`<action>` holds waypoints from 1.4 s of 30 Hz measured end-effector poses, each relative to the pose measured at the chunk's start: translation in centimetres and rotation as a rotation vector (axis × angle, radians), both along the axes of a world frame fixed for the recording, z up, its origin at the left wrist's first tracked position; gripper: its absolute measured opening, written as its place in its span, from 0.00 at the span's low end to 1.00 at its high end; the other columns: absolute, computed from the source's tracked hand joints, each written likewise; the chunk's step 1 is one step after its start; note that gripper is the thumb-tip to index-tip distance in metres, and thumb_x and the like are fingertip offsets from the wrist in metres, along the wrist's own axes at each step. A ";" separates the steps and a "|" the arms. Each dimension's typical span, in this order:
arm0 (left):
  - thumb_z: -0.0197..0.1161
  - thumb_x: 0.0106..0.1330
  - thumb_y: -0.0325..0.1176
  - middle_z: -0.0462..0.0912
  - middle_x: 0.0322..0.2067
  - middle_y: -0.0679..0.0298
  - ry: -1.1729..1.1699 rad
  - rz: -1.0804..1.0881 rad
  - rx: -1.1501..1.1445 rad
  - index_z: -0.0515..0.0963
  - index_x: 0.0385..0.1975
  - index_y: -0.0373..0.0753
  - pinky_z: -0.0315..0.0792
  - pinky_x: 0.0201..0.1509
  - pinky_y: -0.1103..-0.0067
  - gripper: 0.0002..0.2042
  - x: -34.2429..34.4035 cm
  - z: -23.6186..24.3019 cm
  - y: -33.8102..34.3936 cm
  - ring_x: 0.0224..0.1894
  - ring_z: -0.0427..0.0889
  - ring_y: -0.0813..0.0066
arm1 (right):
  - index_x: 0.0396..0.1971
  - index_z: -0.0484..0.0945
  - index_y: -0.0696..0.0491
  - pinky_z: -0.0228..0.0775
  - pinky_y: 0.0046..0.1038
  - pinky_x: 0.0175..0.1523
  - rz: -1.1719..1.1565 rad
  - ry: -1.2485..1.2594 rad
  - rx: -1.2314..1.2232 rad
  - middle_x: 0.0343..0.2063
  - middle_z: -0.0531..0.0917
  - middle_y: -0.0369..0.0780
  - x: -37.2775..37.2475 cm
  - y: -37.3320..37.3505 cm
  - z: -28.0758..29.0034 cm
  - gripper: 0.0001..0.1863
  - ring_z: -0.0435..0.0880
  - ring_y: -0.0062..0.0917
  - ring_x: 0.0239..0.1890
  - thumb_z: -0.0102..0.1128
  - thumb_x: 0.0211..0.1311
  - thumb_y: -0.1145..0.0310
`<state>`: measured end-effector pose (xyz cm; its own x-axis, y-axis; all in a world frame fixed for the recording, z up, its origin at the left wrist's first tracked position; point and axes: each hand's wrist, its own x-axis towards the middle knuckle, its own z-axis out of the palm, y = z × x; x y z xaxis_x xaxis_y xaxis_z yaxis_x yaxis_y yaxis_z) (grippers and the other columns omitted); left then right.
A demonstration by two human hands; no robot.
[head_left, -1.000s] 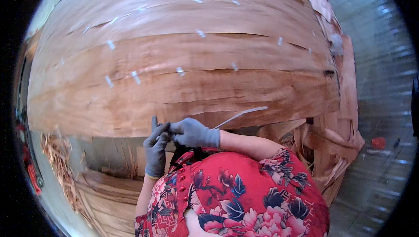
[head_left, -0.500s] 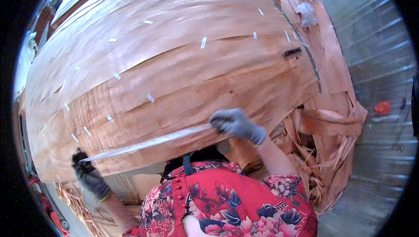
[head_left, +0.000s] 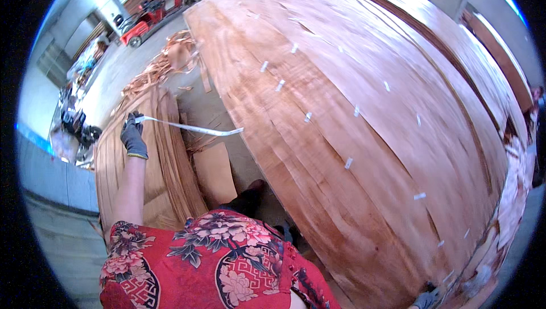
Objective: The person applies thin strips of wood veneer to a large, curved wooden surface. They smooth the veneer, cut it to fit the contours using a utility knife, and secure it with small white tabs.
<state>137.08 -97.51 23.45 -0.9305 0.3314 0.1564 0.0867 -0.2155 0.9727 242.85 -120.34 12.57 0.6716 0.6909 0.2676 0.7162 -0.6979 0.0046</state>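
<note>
My left hand, in a dark grey glove, is closed on one end of a long white tape strip. The strip's other end hangs loose by the near edge of a large wood veneer sheet. Short white tape pieces are scattered along the seams of the veneer. Far off at the lower right, my right hand, in a grey glove, is at the sheet's corner, its fingers curled at a small dark thing. Blur and the picture's rim hide what that thing is.
Left of the sheet stands a stack of veneer strips, with a loose flat piece beside it. Veneer scraps lie on the floor beyond. A red three-wheeled vehicle is at the far left. More stacked sheets stand behind.
The view has swung left. The strip, stretched between both hands before, now hangs from my left hand alone. My right hand has let go of it and reached to the sheet's right end.
</note>
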 end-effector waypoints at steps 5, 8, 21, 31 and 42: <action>0.61 0.63 0.36 0.84 0.27 0.66 -0.090 0.147 -0.176 0.81 0.30 0.39 0.68 0.23 0.86 0.08 -6.8 -7.2 -9.8 0.24 0.80 0.80 | 0.67 0.51 0.37 0.63 0.33 0.62 -0.065 -0.120 -0.360 0.66 0.57 0.41 -8.2 4.8 6.0 0.53 0.59 0.36 0.65 0.69 0.37 0.72; 0.62 0.62 0.35 0.83 0.25 0.66 -0.154 0.172 0.008 0.81 0.27 0.39 0.68 0.23 0.86 0.07 -6.0 -12.5 -7.7 0.23 0.78 0.81 | 0.63 0.56 0.39 0.63 0.33 0.60 -0.085 -0.109 -0.209 0.60 0.61 0.40 -11.3 5.9 6.1 0.43 0.62 0.34 0.60 0.63 0.42 0.65; 0.61 0.54 0.27 0.83 0.33 0.60 0.532 -0.663 -0.599 0.84 0.31 0.42 0.60 0.62 0.70 0.07 -4.8 -11.9 2.1 0.33 0.82 0.75 | 0.40 0.74 0.47 0.53 0.27 0.34 -0.177 1.384 0.571 0.30 0.73 0.32 -43.6 22.6 2.7 0.31 0.64 0.23 0.27 0.44 0.57 0.33; 0.61 0.59 0.50 0.79 0.49 0.75 0.753 -1.026 -0.311 0.84 0.37 0.65 0.23 0.66 0.49 0.09 -4.6 -5.4 15.3 0.70 0.29 0.43 | 0.49 0.72 0.56 0.56 0.15 0.18 0.679 1.862 0.034 0.35 0.80 0.37 -87.1 40.3 9.6 0.19 0.66 0.11 0.15 0.50 0.55 0.81; 0.57 0.66 0.40 0.76 0.51 0.63 0.145 -1.065 -0.356 0.78 0.48 0.40 0.65 0.56 0.78 0.15 -19.8 -4.7 29.1 0.48 0.74 0.76 | 0.37 0.77 0.57 0.69 0.16 0.31 0.722 2.183 -0.421 0.29 0.82 0.37 -108.5 58.6 5.5 0.07 0.78 0.15 0.27 0.58 0.60 0.74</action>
